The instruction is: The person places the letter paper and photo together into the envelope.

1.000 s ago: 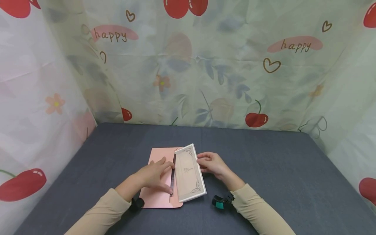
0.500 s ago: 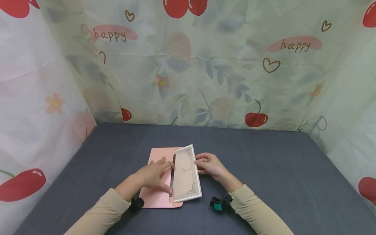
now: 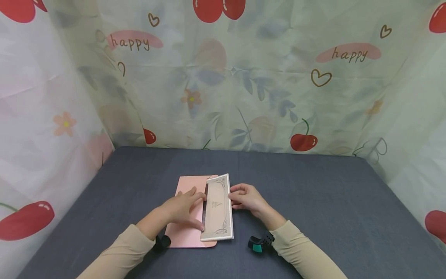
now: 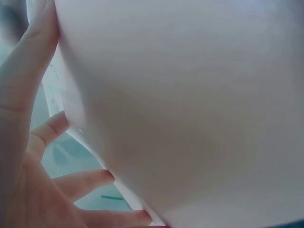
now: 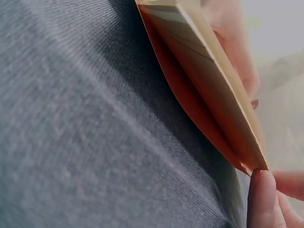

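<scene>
A pink envelope (image 3: 189, 238) lies flat on the dark cloth, a dark gap running down its right part. Over its right side a narrow cream card (image 3: 214, 217) with a white border and printed scrollwork leans at a slight tilt. My left hand (image 3: 186, 207) rests on the envelope, fingers spread, index finger and thumb at the gap's edge. In the left wrist view those fingertips touch the edge of the pink paper (image 4: 180, 104). My right hand (image 3: 248, 199) pinches the card's right edge; the right wrist view shows its thumb (image 5: 262, 197) at one corner.
Dark grey cloth (image 3: 306, 201) covers the table. Patterned curtains (image 3: 223, 97) with cherries and hearts enclose its back and sides. Black wrist devices, one with a green patch (image 3: 257, 248), sit below the forearms.
My right hand has moved slightly left and toward me, swinging the card's near end leftward so it lies straighter over the envelope. The left hand stays in place.
</scene>
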The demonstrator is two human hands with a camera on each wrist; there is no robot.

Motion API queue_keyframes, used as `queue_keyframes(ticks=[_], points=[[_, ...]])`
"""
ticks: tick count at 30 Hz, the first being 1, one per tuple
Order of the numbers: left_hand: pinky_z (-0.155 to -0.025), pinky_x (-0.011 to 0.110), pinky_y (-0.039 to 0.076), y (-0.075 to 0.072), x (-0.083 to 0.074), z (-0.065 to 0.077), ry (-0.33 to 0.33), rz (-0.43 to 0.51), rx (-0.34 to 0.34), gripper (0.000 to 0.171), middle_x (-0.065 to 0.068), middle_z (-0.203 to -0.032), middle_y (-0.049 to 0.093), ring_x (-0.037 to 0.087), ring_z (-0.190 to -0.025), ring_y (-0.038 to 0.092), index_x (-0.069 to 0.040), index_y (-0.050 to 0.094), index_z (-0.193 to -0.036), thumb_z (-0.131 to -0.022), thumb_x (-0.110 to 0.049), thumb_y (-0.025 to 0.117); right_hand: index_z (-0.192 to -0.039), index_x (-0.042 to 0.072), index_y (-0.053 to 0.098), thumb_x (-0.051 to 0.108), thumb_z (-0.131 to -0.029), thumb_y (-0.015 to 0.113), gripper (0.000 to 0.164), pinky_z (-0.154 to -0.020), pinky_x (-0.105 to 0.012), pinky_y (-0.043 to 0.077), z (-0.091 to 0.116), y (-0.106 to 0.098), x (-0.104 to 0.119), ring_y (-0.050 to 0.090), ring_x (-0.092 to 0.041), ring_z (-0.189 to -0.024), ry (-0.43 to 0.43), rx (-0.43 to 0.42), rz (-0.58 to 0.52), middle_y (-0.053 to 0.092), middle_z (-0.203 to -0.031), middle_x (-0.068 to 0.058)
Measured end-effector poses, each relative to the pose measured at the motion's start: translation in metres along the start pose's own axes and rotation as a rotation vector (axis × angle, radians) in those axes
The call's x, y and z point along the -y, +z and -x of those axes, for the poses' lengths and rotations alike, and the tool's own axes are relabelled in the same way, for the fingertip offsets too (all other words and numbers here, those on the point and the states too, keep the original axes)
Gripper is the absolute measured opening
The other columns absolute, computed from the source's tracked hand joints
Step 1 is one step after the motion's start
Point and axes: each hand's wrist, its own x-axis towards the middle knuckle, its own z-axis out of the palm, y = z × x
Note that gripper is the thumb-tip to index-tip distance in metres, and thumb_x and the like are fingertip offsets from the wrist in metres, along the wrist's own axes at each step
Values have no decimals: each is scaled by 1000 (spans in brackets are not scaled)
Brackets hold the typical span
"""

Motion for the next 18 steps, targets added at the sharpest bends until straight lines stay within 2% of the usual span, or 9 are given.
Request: queue_keyframes(ticks=[18], points=[[-106,64,28,-2,-3,1,-23,6,20,76,22,-149,31,43,-131,39,-27,47,-123,-61,-57,79,-109,-7,53,2,-84,63,29,-57,-22,55,-2,10,-5,61,-6,-59,-28,-8,33,64,-71,0]])
